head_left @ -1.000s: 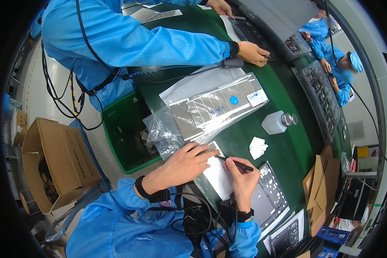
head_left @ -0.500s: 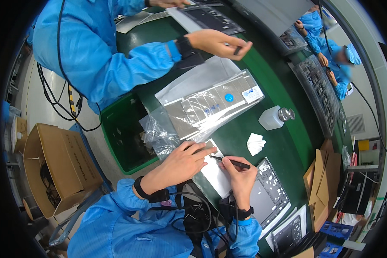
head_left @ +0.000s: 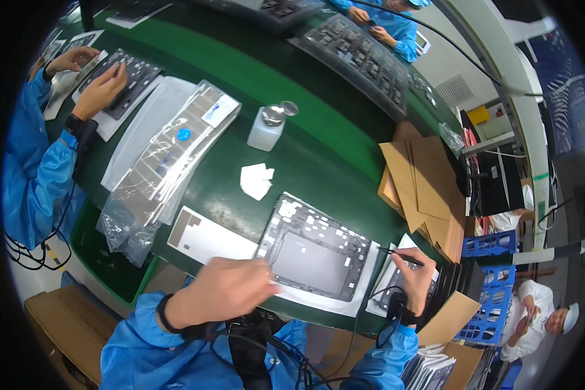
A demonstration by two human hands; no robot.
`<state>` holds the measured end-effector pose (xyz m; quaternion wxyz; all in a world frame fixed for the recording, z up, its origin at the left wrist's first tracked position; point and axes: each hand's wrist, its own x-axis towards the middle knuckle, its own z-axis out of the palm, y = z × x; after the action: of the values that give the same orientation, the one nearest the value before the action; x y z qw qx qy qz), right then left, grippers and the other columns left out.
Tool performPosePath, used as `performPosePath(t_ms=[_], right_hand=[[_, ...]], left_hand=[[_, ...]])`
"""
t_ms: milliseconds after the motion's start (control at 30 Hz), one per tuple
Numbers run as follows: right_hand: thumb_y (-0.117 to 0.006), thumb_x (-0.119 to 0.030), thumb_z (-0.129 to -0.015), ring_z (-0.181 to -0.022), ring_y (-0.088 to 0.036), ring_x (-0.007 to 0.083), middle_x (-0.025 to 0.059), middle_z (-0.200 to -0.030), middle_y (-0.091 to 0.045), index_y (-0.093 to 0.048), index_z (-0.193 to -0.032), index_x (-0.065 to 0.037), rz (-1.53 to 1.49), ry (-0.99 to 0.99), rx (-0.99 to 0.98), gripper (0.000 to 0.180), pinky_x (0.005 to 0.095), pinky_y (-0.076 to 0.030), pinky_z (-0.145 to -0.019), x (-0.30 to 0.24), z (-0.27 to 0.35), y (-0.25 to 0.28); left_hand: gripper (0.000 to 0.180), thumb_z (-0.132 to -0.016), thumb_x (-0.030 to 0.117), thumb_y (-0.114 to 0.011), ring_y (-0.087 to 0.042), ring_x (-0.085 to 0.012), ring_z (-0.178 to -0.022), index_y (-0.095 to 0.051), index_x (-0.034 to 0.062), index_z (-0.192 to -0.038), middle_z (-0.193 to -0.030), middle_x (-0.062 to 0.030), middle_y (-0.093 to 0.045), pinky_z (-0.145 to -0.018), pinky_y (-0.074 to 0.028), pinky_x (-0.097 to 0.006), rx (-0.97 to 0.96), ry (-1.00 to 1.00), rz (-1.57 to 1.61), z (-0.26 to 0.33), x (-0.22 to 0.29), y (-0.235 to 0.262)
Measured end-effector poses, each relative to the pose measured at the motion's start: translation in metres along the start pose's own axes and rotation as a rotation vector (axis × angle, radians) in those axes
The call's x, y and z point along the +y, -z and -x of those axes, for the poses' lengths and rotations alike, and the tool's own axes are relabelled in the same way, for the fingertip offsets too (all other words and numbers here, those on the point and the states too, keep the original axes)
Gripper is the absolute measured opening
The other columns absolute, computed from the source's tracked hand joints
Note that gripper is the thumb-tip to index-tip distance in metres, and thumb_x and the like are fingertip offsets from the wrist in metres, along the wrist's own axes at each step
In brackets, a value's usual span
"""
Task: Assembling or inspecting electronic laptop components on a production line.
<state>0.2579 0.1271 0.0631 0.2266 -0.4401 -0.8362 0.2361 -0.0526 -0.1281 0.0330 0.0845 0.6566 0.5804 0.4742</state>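
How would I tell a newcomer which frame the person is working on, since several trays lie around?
On the green table, look at its near edge, between the person's left hand and right hand. There a dark rectangular frame lies flat on a white sheet, its left edge under the left hand's fingers.

An electronics assembly line: workers in blue smocks (head_left: pixel 32 175) sit along a long green tabletop (head_left: pixel 331 149). Grey device frames (head_left: pixel 315 247), foil bags (head_left: pixel 169 149) and blue crates (head_left: pixel 494 244) at right confirm factory work.

Long green-topped workbench (head_left: pixel 318 149), curved by the lens. Pale floor (head_left: pixel 26 286) at left. Stacked blue plastic crates (head_left: pixel 491 305) at right, white pillar (head_left: pixel 500 39) behind.
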Motion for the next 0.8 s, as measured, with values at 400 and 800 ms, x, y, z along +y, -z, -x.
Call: performPosePath(t_ms=[400, 800], right_hand=[[-0.084, -0.009, -0.075, -0.074, -0.064, 0.0239, 0.0086, -0.079, -0.074, -0.078, -0.085, -0.004, -0.06, 0.148, -0.07, 0.013, 0.0327, -0.046, -0.073, 0.026, -0.01, -0.015], [-0.085, -0.011, -0.074, -0.076, -0.067, 0.0242, 0.0079, -0.083, -0.076, -0.078, -0.085, -0.004, -0.031, 0.198, -0.127, 0.015, 0.0335, -0.047, -0.078, 0.034, -0.016, -0.015]], left_hand=[[0.041, -0.085, 0.01, -0.06, -0.068, -0.0264, -0.058, -0.06, 0.0002, -0.125, -0.062, -0.007, -0.065, -0.054, -0.051, -0.04, -0.507, -0.322, -0.313, -0.113, -0.029, -0.179], [0.052, -0.083, 0.008, -0.061, -0.067, -0.0241, -0.057, -0.06, 0.0037, -0.135, -0.062, -0.0066, -0.066, -0.051, -0.049, -0.038, -0.59, -0.321, -0.386, -0.111, -0.038, -0.183]])
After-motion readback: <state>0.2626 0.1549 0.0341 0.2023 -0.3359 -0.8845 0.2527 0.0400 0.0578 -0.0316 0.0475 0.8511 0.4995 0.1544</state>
